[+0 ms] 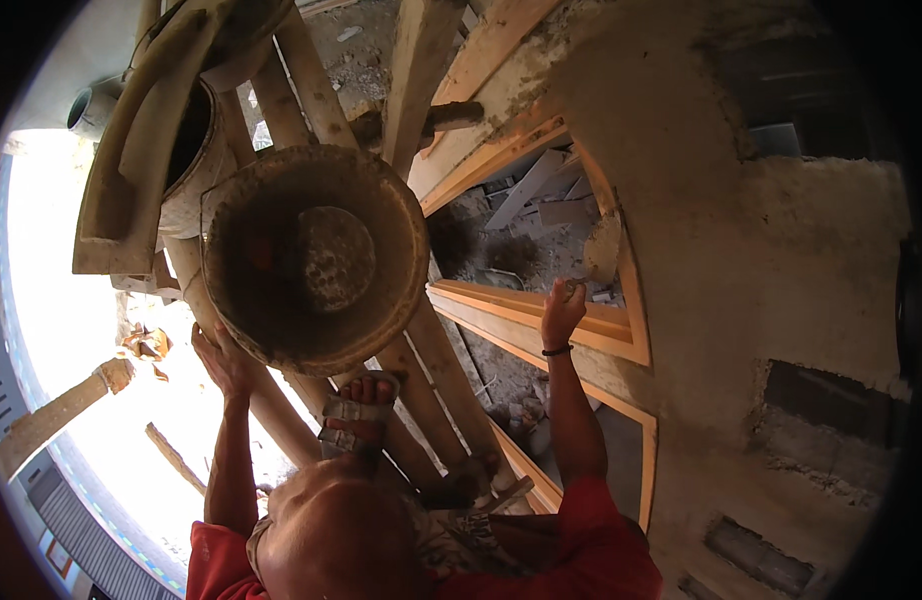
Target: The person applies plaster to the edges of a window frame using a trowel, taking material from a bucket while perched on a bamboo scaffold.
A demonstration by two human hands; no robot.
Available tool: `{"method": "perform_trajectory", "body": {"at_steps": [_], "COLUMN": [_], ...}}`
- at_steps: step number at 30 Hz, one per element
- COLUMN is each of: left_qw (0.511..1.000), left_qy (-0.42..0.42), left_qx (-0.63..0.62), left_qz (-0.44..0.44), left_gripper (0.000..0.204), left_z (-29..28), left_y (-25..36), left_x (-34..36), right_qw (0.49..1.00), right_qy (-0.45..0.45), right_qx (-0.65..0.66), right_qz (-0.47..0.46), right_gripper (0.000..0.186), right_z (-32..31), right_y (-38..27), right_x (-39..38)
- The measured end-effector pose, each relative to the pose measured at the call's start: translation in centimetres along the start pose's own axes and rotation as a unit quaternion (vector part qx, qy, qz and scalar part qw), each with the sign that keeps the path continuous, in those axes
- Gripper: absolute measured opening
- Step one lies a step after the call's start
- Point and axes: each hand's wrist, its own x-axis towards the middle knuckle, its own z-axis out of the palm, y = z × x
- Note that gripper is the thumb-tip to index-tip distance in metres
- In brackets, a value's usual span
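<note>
A big mortar-crusted bucket (396,225) stands on the plank platform in front of me, with a round patch of residue on its bottom. My left hand (221,362) rests by the bucket's near left side, over the outer plank, with its fingers stretched out. On the right, my right hand (561,318) is closed around the handle of a trowel (603,247); its blade is coated with mortar and sits before the window opening. A long wooden float (146,190) lies over a second bucket (203,190) at the far left.
Spaced planks (421,400) form the platform, and my sandalled foot (356,415) is on them. An orange-brown window frame (636,300) is set in the plastered wall (721,270) at right. Rubble (521,225) shows through the opening. A wooden post (66,415) juts in at left.
</note>
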Motion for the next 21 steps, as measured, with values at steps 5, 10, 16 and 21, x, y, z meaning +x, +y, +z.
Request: {"method": "perform_trajectory", "body": {"at_steps": [5,10,16,21], "left_qw": [1.0,1.0,1.0,1.0], "left_qy": [-0.002,-0.011,-0.008,-0.003], "left_qx": [0.002,0.0,-0.003,0.006], "left_qz": [-0.016,-0.009,-0.006,-0.004], "left_gripper": [0.072,0.073,0.071,0.07], "left_z": [-0.3,0.0,-0.1,0.0], "left_y": [0.1,0.0,0.0,0.3], "left_x": [0.1,0.0,0.1,-0.1], "right_qw": [0.999,0.968,0.998,0.988], "right_qy": [-0.03,-0.135,-0.056,0.016], "right_qx": [-0.003,-0.21,-0.024,0.144], "right_qz": [0.024,0.006,-0.012,0.059], "right_gripper": [0.036,0.033,0.018,0.016], "right_z": [3.5,8.5,4.2,-1.8], "right_y": [-0.4,-4.2,-3.2,0.2], "right_x": [2.6,6.4,-0.9,-3.6]}}
